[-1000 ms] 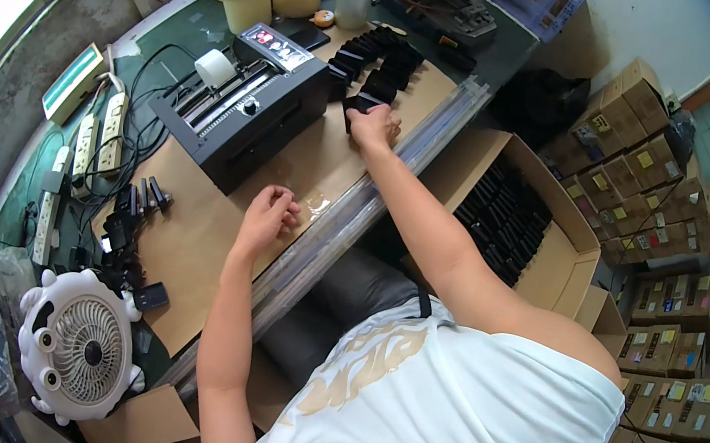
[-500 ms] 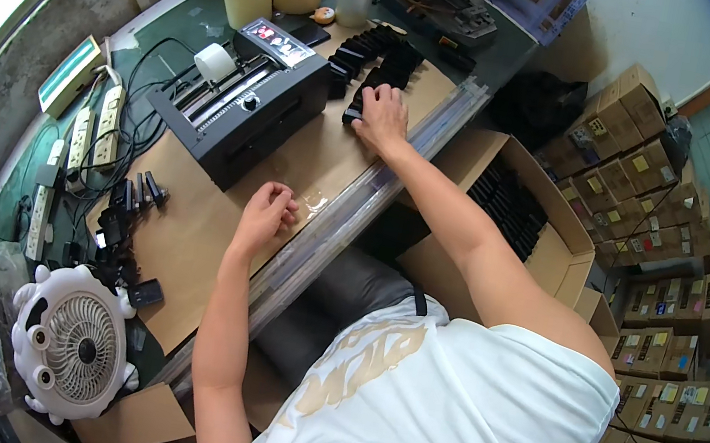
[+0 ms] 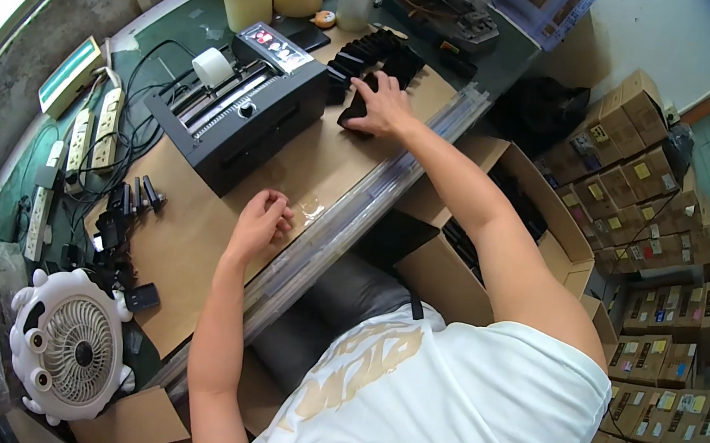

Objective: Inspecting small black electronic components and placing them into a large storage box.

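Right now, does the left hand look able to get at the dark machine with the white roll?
Likely yes: the left hand is near the dark machine, and nothing visible stands between them on the brown sheet.

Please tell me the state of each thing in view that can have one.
Right hand: spread over black rectangular pieces
Left hand: loosely curled, seemingly empty
Black boxy machine: white roll mounted on top
Large brown cardboard box: open, black items inside
White round plastic fan: spinning or stopped, unclear
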Motion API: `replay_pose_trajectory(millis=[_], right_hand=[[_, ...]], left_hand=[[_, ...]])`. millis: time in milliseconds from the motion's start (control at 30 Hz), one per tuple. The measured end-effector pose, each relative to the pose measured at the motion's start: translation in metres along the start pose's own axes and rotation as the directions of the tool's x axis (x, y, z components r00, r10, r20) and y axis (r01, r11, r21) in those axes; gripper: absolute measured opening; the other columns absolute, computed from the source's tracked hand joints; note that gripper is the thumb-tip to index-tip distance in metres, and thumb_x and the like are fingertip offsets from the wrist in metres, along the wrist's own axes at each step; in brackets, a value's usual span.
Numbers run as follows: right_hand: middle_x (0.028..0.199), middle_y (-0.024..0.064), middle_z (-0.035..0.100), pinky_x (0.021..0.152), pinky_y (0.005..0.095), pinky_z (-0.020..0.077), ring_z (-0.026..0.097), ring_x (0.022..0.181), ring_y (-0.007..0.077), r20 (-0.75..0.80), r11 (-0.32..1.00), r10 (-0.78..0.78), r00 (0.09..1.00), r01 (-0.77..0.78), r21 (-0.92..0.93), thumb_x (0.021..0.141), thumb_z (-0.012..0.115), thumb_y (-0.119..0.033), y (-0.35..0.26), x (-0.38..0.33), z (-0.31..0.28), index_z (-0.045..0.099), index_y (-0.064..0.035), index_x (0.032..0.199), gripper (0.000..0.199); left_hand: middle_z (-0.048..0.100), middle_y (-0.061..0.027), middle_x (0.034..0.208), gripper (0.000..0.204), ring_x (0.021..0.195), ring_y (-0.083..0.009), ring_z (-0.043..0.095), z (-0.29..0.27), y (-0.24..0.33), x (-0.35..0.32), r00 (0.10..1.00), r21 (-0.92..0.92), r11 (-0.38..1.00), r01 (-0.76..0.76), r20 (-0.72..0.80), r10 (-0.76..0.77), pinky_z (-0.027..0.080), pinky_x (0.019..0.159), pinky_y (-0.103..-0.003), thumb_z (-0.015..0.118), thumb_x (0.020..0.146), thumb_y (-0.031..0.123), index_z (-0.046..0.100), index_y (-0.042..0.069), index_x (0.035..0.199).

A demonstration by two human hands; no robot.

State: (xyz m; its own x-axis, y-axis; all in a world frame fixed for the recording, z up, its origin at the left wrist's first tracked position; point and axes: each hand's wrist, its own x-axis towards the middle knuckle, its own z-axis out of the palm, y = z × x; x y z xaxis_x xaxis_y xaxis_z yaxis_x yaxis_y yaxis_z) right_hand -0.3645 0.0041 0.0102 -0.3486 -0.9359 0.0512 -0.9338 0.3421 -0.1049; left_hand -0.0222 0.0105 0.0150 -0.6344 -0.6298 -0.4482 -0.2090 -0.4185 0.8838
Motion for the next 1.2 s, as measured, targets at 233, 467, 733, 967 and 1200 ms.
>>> replay_pose_trajectory(millis=[233,467,733,967,1200], right_hand=[[0.145,0.0264,0.033,0.1,0.0527,0.0402,0.035,0.129,0.045,-0.054,0.995,-0.103,0.993,0.103,-0.002,0.066,0.07,-0.065,0.012,0.001,0.006,0.044,-0.0246,0.144,0.092],[0.139,0.0273,0.036,0.096,0.0514,0.0433,0.037,0.127,0.045,-0.009,0.986,-0.165,0.986,0.165,0.022,0.067,0.069,-0.065,0.013,-0.006,-0.011,0.048,-0.0232,0.14,0.087],[0.148,0.0294,0.026,0.104,0.0507,0.0396,0.038,0.127,0.047,0.118,0.97,-0.201,0.973,0.214,-0.114,0.071,0.069,-0.065,-0.009,-0.016,-0.025,0.042,-0.0123,0.143,0.093],[0.151,0.0305,0.022,0.104,0.052,0.0386,0.039,0.127,0.0481,0.19,0.987,-0.14,0.972,0.151,-0.048,0.072,0.067,-0.068,-0.012,-0.023,-0.028,0.041,-0.006,0.143,0.097],[0.152,0.0268,0.024,0.105,0.0521,0.0382,0.038,0.128,0.0468,0.132,0.964,-0.237,0.963,0.25,-0.092,0.073,0.066,-0.069,0.0,-0.025,-0.019,0.041,-0.0086,0.143,0.096]], left_hand=[[0.06,-0.0069,0.087,0.016,0.064,-0.0106,0.052,0.0,0.0,0.001,1.0,0.016,1.0,-0.009,0.001,0.009,0.039,0.053,-0.021,0.049,0.098,0.017,0.052,0.004,0.107],[0.06,-0.0069,0.086,0.015,0.063,-0.0104,0.052,0.0,-0.002,0.001,1.0,0.014,1.0,-0.01,-0.006,0.01,0.04,0.053,-0.022,0.049,0.098,0.016,0.052,0.004,0.107],[0.059,-0.0059,0.086,0.016,0.064,-0.0108,0.052,-0.003,-0.005,0.004,0.999,0.049,0.998,-0.029,0.016,0.028,0.04,0.054,-0.021,0.048,0.099,0.017,0.052,0.004,0.106],[0.059,-0.0051,0.085,0.016,0.065,-0.0114,0.053,-0.005,-0.005,0.002,0.998,0.048,0.997,-0.059,0.036,0.058,0.042,0.055,-0.022,0.048,0.1,0.019,0.052,0.005,0.106],[0.059,-0.0053,0.084,0.017,0.065,-0.0118,0.054,-0.004,-0.005,0.002,0.998,0.063,0.996,-0.056,0.034,0.054,0.042,0.055,-0.023,0.048,0.1,0.02,0.052,0.005,0.104]])
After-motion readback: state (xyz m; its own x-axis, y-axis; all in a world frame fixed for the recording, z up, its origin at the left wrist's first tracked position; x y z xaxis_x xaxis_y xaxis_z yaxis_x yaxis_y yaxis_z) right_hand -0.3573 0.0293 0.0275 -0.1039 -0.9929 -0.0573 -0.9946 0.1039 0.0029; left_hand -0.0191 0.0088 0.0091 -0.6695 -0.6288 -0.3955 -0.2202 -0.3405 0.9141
